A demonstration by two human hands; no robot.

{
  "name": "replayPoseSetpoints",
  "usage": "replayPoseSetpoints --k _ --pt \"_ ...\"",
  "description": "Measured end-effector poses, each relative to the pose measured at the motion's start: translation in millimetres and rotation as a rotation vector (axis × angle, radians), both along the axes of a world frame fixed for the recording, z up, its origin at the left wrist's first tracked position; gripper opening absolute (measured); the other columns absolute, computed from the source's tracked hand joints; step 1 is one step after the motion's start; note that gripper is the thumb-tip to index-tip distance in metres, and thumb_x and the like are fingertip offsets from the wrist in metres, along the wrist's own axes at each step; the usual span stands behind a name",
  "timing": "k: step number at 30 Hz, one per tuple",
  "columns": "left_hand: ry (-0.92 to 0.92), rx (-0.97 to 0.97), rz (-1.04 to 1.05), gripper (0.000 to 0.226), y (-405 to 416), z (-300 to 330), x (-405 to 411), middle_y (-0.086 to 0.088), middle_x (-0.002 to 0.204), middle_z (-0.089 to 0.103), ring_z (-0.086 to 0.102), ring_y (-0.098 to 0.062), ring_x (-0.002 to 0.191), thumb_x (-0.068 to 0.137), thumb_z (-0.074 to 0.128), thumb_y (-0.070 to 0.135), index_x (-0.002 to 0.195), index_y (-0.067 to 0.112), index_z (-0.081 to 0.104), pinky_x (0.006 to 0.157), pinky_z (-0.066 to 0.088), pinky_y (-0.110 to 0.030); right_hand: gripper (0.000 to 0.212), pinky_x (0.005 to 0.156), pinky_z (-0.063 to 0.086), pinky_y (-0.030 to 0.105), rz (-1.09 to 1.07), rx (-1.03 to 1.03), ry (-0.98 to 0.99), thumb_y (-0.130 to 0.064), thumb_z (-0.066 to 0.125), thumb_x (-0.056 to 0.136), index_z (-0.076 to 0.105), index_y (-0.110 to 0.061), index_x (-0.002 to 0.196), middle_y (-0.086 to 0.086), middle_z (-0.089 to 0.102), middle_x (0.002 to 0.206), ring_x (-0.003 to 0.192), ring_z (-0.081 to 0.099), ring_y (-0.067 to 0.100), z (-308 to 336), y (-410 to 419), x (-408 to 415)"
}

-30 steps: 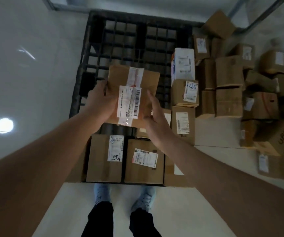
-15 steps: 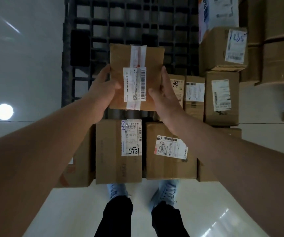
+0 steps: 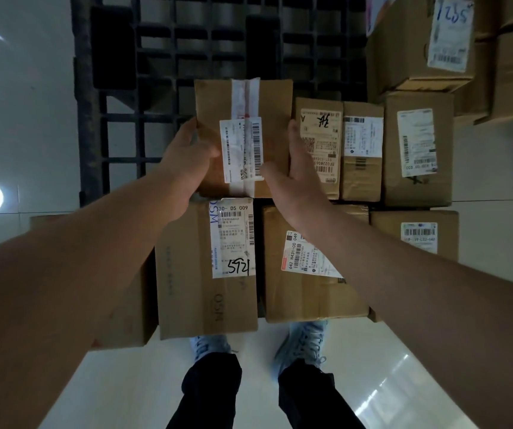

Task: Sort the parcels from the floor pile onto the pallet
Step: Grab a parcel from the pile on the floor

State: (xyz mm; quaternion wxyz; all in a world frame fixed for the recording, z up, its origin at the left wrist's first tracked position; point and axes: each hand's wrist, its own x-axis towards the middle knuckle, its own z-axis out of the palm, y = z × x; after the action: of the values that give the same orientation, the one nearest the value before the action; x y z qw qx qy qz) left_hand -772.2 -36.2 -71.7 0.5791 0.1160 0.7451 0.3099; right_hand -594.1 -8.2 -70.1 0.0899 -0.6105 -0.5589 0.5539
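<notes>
A brown cardboard parcel (image 3: 273,119) with white tape and a barcode label is held between both hands over the black grid pallet (image 3: 162,72). My left hand (image 3: 187,162) grips its left edge, thumb on top. My right hand (image 3: 295,178) grips its right edge, thumb lying across the near top face. The parcel sits just behind two larger boxes at the pallet's front, one marked 5921 (image 3: 205,274) and one with a red-edged label (image 3: 310,286). Whether the held parcel touches the pallet is hidden.
Several labelled boxes (image 3: 416,150) stand in a row to the right of the held parcel, with taller stacks (image 3: 419,44) behind them. Bare pallet grid shows at the back and left. My feet (image 3: 301,342) stand on the glossy white floor in front.
The camera and both hands have moved closer and lower over the pallet. The parcel has come down behind the front boxes, and the right hand has closed onto its right edge.
</notes>
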Motion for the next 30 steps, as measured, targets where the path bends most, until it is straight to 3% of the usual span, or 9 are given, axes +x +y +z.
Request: replayPoseSetpoints --k 2,4,6,8,12,14,19,25,30 --pt "0.013 -0.003 -0.005 0.048 -1.6 -2.6 2.0 0.007 0.118 0.069 0.068 -0.014 0.097 0.1 0.059 0.023 0.139 0.047 0.049 0.06 0.051 -0.027 0.084 0.12 0.036 0.047 0.026 0.025 -0.069 -0.038 0.057 0.101 0.005 -0.041 0.167 0.001 0.037 0.158 0.14 0.039 0.016 -4.1 -0.6 -0.9" --pt "0.031 -0.003 -0.023 0.033 -2.7 -4.5 3.4 0.008 0.114 0.069 0.067 -0.013 0.096 0.1 0.057 0.022 0.115 0.052 0.057 0.063 0.049 -0.028 0.084 0.117 0.039 0.051 0.054 0.028 -0.119 -0.04 0.057 0.101 0.005 -0.04 0.167 0.002 0.04 0.152 0.138 0.042 0.023 -6.2 -0.3 -1.2" --pt "0.048 -0.001 -0.035 0.032 -3.2 -6.2 5.1 0.009 0.109 0.068 0.065 -0.014 0.096 0.1 0.056 0.02 0.093 0.051 0.056 0.066 0.048 -0.029 0.085 0.119 0.036 0.051 0.084 0.045 -0.157 -0.04 0.057 0.101 0.005 -0.036 0.168 0.003 0.037 0.153 0.141 0.038 0.026 -7.1 0.0 -0.9" --pt "0.088 0.002 -0.061 0.033 -3.3 -9.0 6.0 0.011 0.105 0.065 0.062 -0.012 0.095 0.101 0.054 0.019 0.085 0.048 0.052 0.07 0.045 -0.029 0.084 0.124 0.029 0.049 0.111 0.066 -0.188 -0.041 0.057 0.102 0.007 -0.028 0.169 0.003 0.031 0.159 0.148 0.031 0.026 -7.5 0.3 -2.1" --pt "0.154 -0.016 -0.145 0.017 -0.6 -14.5 3.4 -0.001 0.12 0.063 0.06 -0.022 0.11 0.102 0.051 0.023 0.112 0.035 0.058 0.09 0.05 -0.041 0.078 0.121 0.035 0.049 0.137 0.057 -0.231 -0.041 0.057 0.101 0.021 -0.019 0.166 0.006 0.04 0.157 0.145 0.039 0.027 -8.9 0.0 -8.3" --pt "0.154 -0.041 -0.143 0.021 0.4 -16.1 2.8 -0.003 0.121 0.063 0.059 -0.025 0.112 0.101 0.052 0.023 0.12 0.028 0.058 0.097 0.05 -0.046 0.068 0.116 0.041 0.048 0.167 0.044 -0.226 -0.038 0.058 0.1 0.033 -0.018 0.16 0.003 0.049 0.15 0.138 0.047 0.024 -9.7 -0.4 -10.7" --pt "0.148 -0.022 -0.18 0.028 6.0 -23.6 2.6 0.0 0.119 0.066 0.061 -0.022 0.112 0.099 0.051 0.022 0.125 0.029 0.058 0.091 0.049 -0.042 0.052 0.099 0.043 0.03 0.161 0.028 -0.233 -0.033 0.061 0.1 0.045 -0.015 0.147 0.003 0.051 0.137 0.121 0.053 0.018 -16.6 0.3 -14.4" --pt "0.169 -0.001 -0.199 0.034 6.7 -36.0 0.9 0.008 0.114 0.066 0.062 -0.009 0.1 0.102 0.051 0.026 0.135 0.033 0.051 0.072 0.046 -0.029 0.077 0.118 0.04 0.044 0.268 0.069 -0.354 -0.035 0.059 0.102 0.021 -0.007 0.163 0.01 0.018 0.164 0.145 0.037 0.031 -16.9 -4.7 -17.8" --pt "0.201 -0.026 -0.189 0.029 2.4 -40.8 -0.7 0.007 0.108 0.063 0.061 -0.011 0.093 0.102 0.052 0.026 0.128 0.036 0.046 0.064 0.045 -0.027 0.053 0.102 0.041 0.039 0.287 0.129 -0.482 -0.035 0.056 0.103 0.043 -0.009 0.148 0.013 0.027 0.155 0.136 0.04 0.033 -8.5 -3.4 -21.8"
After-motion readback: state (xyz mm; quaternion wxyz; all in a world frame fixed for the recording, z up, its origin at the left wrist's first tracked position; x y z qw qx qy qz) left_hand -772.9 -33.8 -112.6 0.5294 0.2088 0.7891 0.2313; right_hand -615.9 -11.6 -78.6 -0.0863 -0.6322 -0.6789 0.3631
